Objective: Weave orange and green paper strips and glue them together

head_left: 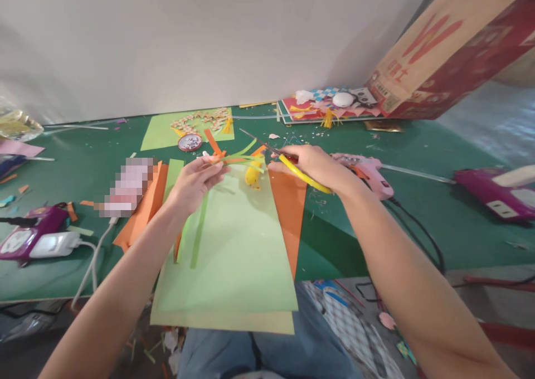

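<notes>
While green and orange strips [240,159] are pinched between the left hand's [195,179] thumb and fingertips above green sheets [238,256], the right hand [313,164] is curled around the yellow-handled scissors [304,176]; how far their blades part I cannot tell. A yellow piece [253,174] shows just beside the strips. Farther out are a dish [189,142], a pink glue gun [378,181] and a paper bag [438,50].

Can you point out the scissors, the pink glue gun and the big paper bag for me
Scissors [303,175]: head view, on the yellow handle.
Pink glue gun [378,180]: head view, on its body.
Paper bag [437,50]: head view, on its printed tan side.
</notes>
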The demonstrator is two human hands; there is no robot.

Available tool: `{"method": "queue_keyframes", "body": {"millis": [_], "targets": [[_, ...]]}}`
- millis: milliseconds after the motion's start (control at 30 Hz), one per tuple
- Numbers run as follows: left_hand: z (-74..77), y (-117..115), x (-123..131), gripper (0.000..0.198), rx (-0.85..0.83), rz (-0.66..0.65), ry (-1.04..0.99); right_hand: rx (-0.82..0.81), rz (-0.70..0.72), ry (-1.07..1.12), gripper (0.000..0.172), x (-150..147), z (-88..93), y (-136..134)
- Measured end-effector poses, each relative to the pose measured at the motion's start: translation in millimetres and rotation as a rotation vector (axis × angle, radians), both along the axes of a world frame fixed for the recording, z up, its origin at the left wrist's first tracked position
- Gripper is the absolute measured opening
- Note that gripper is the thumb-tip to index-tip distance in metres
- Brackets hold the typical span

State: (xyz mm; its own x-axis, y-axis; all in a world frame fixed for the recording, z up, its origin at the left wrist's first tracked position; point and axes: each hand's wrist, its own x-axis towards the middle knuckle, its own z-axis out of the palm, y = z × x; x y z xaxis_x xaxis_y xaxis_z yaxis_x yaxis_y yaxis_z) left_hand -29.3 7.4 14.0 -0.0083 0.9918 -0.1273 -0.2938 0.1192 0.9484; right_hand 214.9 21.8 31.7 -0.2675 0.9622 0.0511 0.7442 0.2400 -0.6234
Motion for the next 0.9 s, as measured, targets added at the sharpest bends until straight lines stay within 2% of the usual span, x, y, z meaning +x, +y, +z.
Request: {"method": "queue_keyframes", "body": {"millis": [400,700,900], "targets": [[6.4,-2.1,3.3,0.033,0.102,0.115,0.007,-0.165,0.197,-0.11,0.048,2.2,0.9,0.3],[5.7,-3.2,6.1,0.033,0.105,0.097,0.012,-0.194,0.273,0.005,0.046,-2.1,6.4,-4.5],[5.9,-4.1,8.1,0.032,0.076,0.076,-0.035,-0.28,0.269,0.107,0.047,-4.1,1.1,-3.9]]}}
